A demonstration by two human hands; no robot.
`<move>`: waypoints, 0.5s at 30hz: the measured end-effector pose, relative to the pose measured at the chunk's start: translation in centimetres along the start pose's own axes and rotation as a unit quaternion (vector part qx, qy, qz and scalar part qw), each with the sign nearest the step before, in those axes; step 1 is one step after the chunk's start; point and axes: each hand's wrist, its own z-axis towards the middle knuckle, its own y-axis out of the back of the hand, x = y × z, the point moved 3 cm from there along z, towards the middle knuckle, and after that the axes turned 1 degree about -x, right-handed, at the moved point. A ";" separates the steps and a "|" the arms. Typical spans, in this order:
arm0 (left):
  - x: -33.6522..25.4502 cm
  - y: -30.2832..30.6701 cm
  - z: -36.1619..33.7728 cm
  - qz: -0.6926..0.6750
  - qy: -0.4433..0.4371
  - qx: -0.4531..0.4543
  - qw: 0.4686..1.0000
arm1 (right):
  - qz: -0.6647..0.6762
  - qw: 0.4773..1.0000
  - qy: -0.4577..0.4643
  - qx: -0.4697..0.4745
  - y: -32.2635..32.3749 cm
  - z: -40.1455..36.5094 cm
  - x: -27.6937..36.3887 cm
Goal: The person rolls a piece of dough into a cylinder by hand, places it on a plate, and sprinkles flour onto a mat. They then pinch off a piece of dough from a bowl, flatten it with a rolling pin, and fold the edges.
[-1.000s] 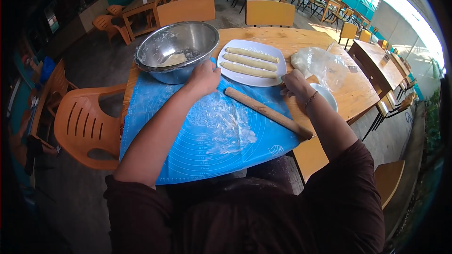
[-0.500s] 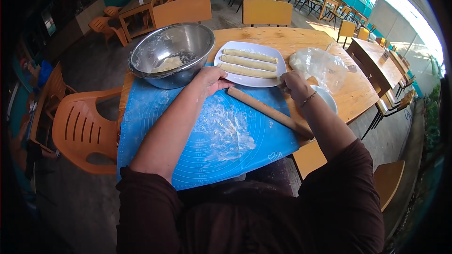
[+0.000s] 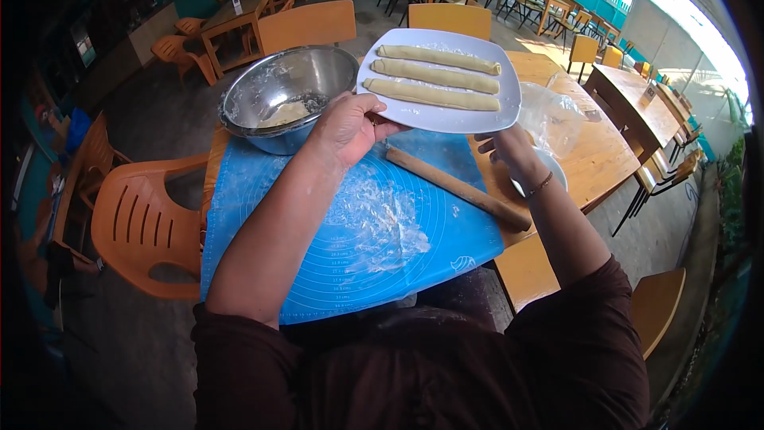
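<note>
A white square plate (image 3: 446, 121) carries three long dough rolls (image 3: 434, 95) lying side by side on a dusting of flour. My left hand (image 3: 358, 121) grips the plate's near left corner, thumb over the rim and fingers beneath. The plate is raised above the table. Just under its near right corner is my right hand (image 3: 511, 150), its fingers loosely bent and apart; the plate's rim hides part of it. Below the plate, a wooden rolling pin (image 3: 458, 189) lies diagonally across the right side of a floury blue pastry mat (image 3: 255, 223).
A steel mixing bowl (image 3: 330, 72) with dough in it stands at the left of the wooden table (image 3: 593, 155). Right of the plate are a clear plastic bag (image 3: 553, 119) and a white bowl (image 3: 551, 173), partly behind my wrist. An orange chair (image 3: 147, 223) stands at the left.
The plate has risen off the table and shifted right, with my left hand still on it. My right hand has dropped from the plate's right edge to below the corner, its fingers loosened.
</note>
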 end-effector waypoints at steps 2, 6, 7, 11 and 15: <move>-0.8 -0.5 -1.1 -0.001 -0.002 -0.012 1.000 | -0.159 0.974 0.161 -0.031 -1.5 2.7 -2.3; -1.5 -0.4 -2.5 0.011 -0.015 -0.023 1.000 | -0.308 0.860 0.403 -0.055 -4.0 6.9 -2.5; -1.7 -0.3 -2.9 0.013 -0.019 -0.024 0.999 | -0.325 0.800 0.493 -0.107 -4.4 7.7 -2.7; -2.3 0.5 -4.4 0.027 -0.042 -0.030 0.998 | -0.350 0.817 0.454 -0.056 -6.4 11.9 -1.6; -2.8 0.7 -6.0 0.051 -0.048 -0.054 0.996 | -0.376 0.842 0.388 0.011 -7.5 13.8 -1.1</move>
